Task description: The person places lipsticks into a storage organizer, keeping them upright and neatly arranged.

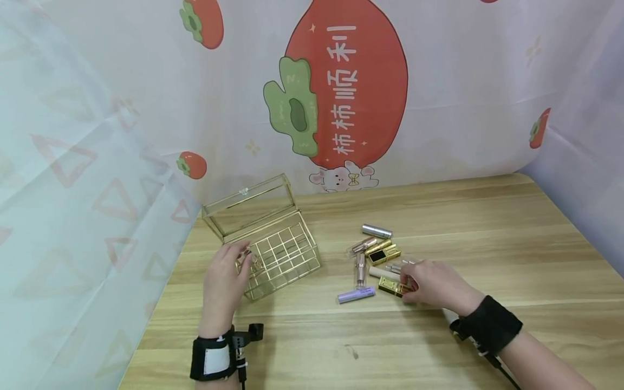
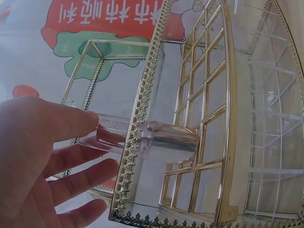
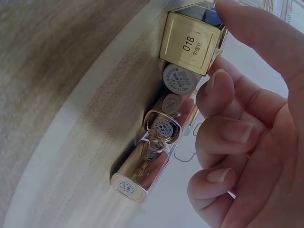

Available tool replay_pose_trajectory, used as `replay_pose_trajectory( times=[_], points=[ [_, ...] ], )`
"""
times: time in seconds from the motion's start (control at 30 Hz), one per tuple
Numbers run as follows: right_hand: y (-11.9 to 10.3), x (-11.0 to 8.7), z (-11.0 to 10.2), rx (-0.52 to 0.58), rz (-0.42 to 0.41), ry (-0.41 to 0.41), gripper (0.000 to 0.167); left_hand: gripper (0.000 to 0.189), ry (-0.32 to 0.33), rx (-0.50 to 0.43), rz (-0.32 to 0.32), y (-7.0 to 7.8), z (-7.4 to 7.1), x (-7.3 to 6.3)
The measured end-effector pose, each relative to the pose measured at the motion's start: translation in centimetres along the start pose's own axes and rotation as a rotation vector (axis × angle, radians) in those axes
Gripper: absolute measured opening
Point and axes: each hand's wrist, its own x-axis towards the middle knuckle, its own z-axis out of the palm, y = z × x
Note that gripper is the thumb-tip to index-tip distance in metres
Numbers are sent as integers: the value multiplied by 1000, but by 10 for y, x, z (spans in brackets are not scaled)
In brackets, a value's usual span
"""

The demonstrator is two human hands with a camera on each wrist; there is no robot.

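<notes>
Clear lipstick tube [image 2: 166, 143] is pinched by its end between the thumb and forefinger of the left hand [image 1: 224, 279], the remaining fingers being spread below it; its far end is held at the left part of the gold grid [image 1: 287, 252] inside the glass box [image 1: 283, 277], and whether it is seated in a compartment cannot be told. By the right hand [image 1: 436, 284], a square gold case [image 3: 189, 43] marked 01B is gripped between thumb and forefinger at the near side of the lipstick cluster, the other fingers being curled beside it. The left forearm is pointed away from the body, its wrist wrapped in a black strap [image 1: 213, 357]; the right forearm is slanted inward from the lower right, with a black wristband [image 1: 492, 324] worn. The lid [image 1: 255, 210] is tilted back at the rear of the box, and the front glass wall is interposed between the left palm and the grid. Near the right fingers a cream tube [image 1: 383, 273] is seen, with a lilac tube [image 1: 356, 295] to its left and a silver tube [image 1: 377, 231] at the back, all laid on the wooden table [image 1: 478, 233].
</notes>
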Motion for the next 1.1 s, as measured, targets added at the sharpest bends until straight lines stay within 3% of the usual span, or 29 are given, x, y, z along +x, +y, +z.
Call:
replay_pose_trajectory(
  times=[0.6, 0.9, 1.1],
  points=[
    [1, -2, 0, -16, 0, 22, 33, 29, -7, -25, -34, 2, 4, 2],
    [2, -3, 2, -12, -1, 21, 31, 29, -18, 37, -5, -1, 10, 0],
    [2, -2, 2, 2, 2, 14, 31, 28, -52, 36, -36, -1, 11, 0]
  ],
)
